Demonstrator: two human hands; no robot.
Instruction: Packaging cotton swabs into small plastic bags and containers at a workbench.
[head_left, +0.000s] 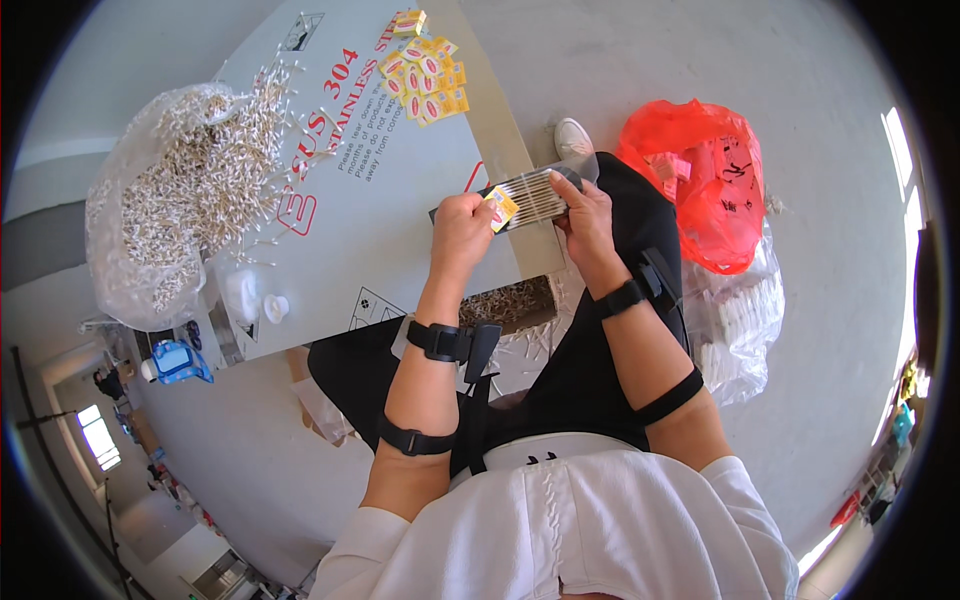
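Over the table's near right edge, a flat bundle of cotton swabs point(532, 198) lies between my hands, its sticks side by side in what looks like clear plastic. My right hand point(586, 222) grips the bundle's right end, thumb on top. At the other end, my left hand point(463, 238) is closed on a small yellow-and-white card point(502, 208), which rests against the swabs. The fingers under the bundle are hidden. Farther off on the table lies a cluster of similar yellow cards point(425, 82). Below my hands stands an open box point(510, 305) with loose swabs in it.
A large clear bag point(120, 240) spills a heap of loose swabs point(215, 170) across the left of the grey table point(370, 240). Small white plastic containers point(243, 295) stand near its front. To the right are a red plastic bag point(715, 190) and a clear bag of white packs point(735, 320).
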